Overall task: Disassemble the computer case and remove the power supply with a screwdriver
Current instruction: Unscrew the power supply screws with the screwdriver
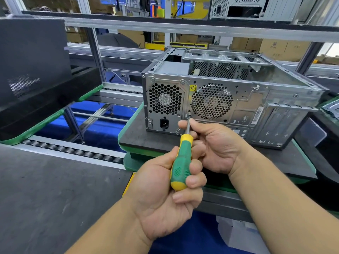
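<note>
A bare metal computer case (256, 99) lies on its side on a dark pallet (139, 138), its back panel facing me. The power supply (165, 103), with a honeycomb fan grille and a black socket, sits at the left end of that panel. My left hand (165, 191) grips the green and yellow handle of a screwdriver (180, 162). My right hand (214, 145) pinches the steel shaft between thumb and fingers. The tip rests on a screw at the power supply's lower right corner.
A second black case (33, 70) stands on a green-edged pallet at the left. A roller conveyor (73, 151) runs between the pallets. A grey worktop (45, 198) lies at the lower left. More metal parts sit at the right edge (330, 107). Aluminium frame rails cross behind.
</note>
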Action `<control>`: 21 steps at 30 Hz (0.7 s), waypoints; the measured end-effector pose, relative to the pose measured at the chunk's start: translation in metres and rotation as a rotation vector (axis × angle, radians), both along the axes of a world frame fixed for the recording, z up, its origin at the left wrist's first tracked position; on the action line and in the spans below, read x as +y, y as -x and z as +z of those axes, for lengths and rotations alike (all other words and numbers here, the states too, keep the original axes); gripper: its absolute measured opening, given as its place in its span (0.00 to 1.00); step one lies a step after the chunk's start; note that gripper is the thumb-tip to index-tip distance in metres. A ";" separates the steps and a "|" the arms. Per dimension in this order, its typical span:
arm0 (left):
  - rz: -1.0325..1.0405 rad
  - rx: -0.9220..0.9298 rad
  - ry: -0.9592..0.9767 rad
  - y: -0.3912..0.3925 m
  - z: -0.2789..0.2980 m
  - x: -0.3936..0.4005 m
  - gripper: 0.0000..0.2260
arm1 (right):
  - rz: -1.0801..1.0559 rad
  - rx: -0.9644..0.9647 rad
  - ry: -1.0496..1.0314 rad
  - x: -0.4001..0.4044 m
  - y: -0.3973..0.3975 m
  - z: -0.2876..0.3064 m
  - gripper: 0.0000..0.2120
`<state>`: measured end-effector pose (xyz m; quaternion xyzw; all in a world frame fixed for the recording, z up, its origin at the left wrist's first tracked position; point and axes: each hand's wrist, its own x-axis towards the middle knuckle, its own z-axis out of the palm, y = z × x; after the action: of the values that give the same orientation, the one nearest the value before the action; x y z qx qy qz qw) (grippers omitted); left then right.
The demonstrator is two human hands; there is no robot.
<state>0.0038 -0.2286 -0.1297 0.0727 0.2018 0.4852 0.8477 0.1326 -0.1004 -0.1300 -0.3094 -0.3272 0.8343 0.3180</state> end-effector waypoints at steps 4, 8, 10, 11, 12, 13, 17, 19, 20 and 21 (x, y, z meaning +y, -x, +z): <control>0.025 0.271 -0.026 -0.001 0.001 0.002 0.19 | -0.084 -0.037 -0.006 0.000 0.006 -0.002 0.14; 0.092 0.590 -0.031 -0.006 0.002 -0.001 0.24 | -0.125 -0.083 -0.012 0.001 0.009 -0.002 0.16; 0.097 0.531 0.034 -0.005 0.005 0.000 0.19 | -0.127 -0.098 -0.018 0.001 0.010 -0.002 0.15; 0.071 0.432 0.075 -0.004 0.008 0.000 0.17 | -0.123 -0.095 -0.023 0.001 0.011 -0.003 0.14; 0.033 0.311 0.111 -0.002 0.011 0.000 0.16 | -0.118 -0.089 -0.026 0.002 0.011 -0.003 0.13; -0.002 0.198 0.133 -0.001 0.014 0.000 0.15 | -0.112 -0.084 -0.027 0.003 0.011 -0.004 0.13; -0.040 0.007 0.095 0.003 0.014 -0.002 0.16 | -0.035 -0.060 -0.023 0.003 0.004 -0.001 0.13; -0.025 0.013 0.087 0.002 0.013 -0.002 0.17 | 0.005 -0.057 -0.046 0.001 0.000 0.000 0.12; -0.012 0.044 0.081 0.000 0.012 -0.001 0.18 | 0.006 -0.060 -0.053 0.001 -0.001 -0.001 0.11; 0.005 0.093 0.073 -0.001 0.010 0.000 0.19 | -0.004 -0.063 -0.053 0.001 -0.001 -0.002 0.11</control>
<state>0.0049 -0.2284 -0.1198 0.0635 0.2587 0.4755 0.8384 0.1332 -0.0998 -0.1318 -0.3279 -0.3583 0.8146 0.3172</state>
